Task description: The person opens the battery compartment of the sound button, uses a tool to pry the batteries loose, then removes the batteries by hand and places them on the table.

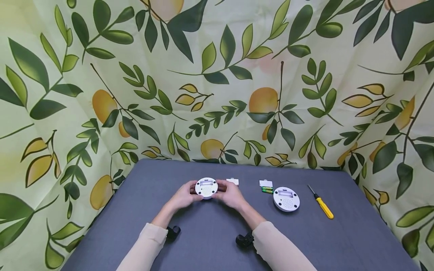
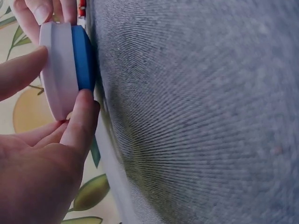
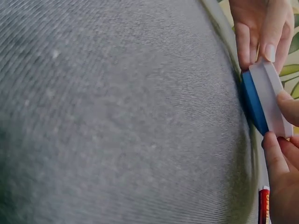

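A round white device [image 1: 206,192] is held between both hands, its underside up. An uncovered battery compartment, a patch of small holes and dark round feet show on it. Its lower part is blue, seen edge-on in the left wrist view as a blue rim [image 2: 84,58]. My left hand [image 1: 184,195] grips the device's left edge with thumb and fingers. On the opposite edge, my right hand [image 1: 231,195] holds it the same way. A white battery cover [image 1: 232,181] lies just behind the right hand. Near that hand, a red battery [image 3: 264,205] shows partly in the right wrist view.
To the right, a second round white device [image 1: 286,199] lies with its compartment uncovered. Beside it are green batteries [image 1: 267,189] and another white cover [image 1: 266,183]. Farther right lies a yellow-handled screwdriver [image 1: 323,206]. A leaf-patterned cloth [image 1: 217,124] hangs behind the grey table [image 1: 210,241].
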Demonstrator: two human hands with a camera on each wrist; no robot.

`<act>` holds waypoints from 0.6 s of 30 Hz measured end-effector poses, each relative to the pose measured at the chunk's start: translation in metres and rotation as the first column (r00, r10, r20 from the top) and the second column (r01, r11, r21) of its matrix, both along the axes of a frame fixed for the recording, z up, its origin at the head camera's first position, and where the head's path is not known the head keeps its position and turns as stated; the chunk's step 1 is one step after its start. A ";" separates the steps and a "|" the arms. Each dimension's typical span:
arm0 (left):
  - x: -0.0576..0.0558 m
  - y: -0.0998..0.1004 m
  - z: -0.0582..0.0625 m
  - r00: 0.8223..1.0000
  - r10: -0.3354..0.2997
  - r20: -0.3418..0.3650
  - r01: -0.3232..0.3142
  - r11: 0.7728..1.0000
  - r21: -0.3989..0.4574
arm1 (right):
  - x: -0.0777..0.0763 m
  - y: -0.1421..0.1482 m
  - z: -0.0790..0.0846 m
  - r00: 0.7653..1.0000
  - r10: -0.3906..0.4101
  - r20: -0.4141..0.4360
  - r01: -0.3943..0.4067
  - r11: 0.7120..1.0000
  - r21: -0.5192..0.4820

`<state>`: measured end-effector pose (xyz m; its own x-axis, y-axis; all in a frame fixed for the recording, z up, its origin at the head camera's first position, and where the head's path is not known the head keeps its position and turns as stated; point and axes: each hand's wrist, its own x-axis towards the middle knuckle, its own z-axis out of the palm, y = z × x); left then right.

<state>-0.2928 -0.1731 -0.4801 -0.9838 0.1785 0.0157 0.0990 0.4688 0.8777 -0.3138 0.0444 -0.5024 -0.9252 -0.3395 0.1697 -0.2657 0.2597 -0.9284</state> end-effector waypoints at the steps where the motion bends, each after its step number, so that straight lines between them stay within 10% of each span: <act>1: 0.000 0.000 -0.001 1.000 0.000 -0.001 0.000 1.000 -0.004 | 0.000 0.000 0.000 1.000 -0.001 -0.003 0.001 1.000 0.006; 18: 0.026 -0.002 0.011 0.995 0.062 -0.083 -0.077 0.979 -0.191 | 0.035 0.038 0.036 0.992 -0.068 -0.108 0.084 0.985 0.147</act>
